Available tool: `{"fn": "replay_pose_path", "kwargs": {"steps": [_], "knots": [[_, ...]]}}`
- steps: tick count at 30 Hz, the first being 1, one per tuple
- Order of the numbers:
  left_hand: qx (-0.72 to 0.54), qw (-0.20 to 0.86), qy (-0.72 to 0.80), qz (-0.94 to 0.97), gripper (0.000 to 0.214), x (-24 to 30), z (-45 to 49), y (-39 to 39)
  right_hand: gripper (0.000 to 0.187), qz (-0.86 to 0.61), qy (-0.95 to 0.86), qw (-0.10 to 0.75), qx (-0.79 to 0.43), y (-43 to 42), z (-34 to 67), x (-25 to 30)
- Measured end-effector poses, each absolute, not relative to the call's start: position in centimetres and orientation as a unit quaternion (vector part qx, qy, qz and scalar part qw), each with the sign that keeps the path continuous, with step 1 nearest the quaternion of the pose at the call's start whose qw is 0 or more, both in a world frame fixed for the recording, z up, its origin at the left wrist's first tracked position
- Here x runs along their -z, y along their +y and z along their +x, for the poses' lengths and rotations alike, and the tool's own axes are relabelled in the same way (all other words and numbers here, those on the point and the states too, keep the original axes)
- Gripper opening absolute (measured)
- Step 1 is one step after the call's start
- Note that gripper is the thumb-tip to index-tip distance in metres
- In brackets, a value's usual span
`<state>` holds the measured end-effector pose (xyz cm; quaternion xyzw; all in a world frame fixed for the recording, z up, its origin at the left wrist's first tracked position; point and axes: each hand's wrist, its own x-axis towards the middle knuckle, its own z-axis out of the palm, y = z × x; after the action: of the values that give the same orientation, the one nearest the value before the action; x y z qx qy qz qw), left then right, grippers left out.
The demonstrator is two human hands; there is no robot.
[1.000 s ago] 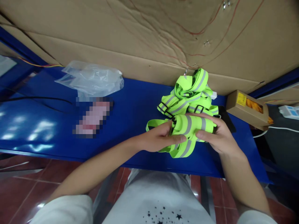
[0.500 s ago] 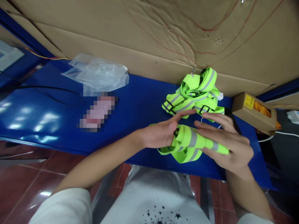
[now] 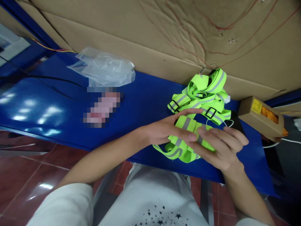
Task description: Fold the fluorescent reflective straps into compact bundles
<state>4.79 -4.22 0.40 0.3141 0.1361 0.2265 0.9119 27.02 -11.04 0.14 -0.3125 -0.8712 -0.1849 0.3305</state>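
Single head view, worn by the person, facing forward and steeply down. Close range: left hand (image 3: 169, 130), right hand (image 3: 221, 147) and straps (image 3: 183, 144) sit mid-frame over table (image 3: 145, 103) edge. Cardboard (image 3: 141, 37) fills top, lap (image 3: 160, 194) and floor (image 3: 23, 175) bottom.

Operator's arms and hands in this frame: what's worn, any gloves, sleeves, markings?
The left hand and right hand are bare: no gloves, rings or watch visible. Forearms uncovered. Short white left sleeve shows at the upper arm; the right sleeve is only a sliver. The white shirt carries small black stars.
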Motion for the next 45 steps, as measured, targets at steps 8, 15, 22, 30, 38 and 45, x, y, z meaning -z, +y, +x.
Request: {"fn": "replay_pose_path", "kwargs": {"steps": [8, 15, 22, 30, 38, 45], "knots": [[-0.339, 0.88, 0.189, 0.273, 0.049, -1.4, 4.2, -3.6, 0.086, -0.379, -0.711, 0.422, -0.415, -9.9, 26.4, 0.6], [-0.462, 0.783, 0.216, 0.356, 0.052, -0.8, 4.3, -3.4, 0.069, -0.336, -0.533, 0.358, -0.689, -10.2, 23.6, 3.7], [-0.505, 0.725, 0.232, 0.406, 0.054, -0.1, 4.5, -2.7, 0.047, -0.409, -0.347, 0.319, -0.781, -9.1, 24.1, 2.3], [-0.555, 0.676, 0.262, 0.407, 0.053, 0.3, 3.7, -1.1, 0.053, -0.466, -0.439, 0.324, -0.696, -7.9, 24.9, 2.3], [-0.599, 0.622, 0.291, 0.413, 0.052, 0.5, 3.5, 0.1, 0.036, -0.479, -0.642, 0.283, -0.529, -7.3, 26.7, 2.6], [-0.549, 0.671, 0.285, 0.408, 0.049, 0.7, 4.0, -1.3, 0.063, -0.429, -0.631, 0.394, -0.513, -7.3, 27.1, 2.2]]}}
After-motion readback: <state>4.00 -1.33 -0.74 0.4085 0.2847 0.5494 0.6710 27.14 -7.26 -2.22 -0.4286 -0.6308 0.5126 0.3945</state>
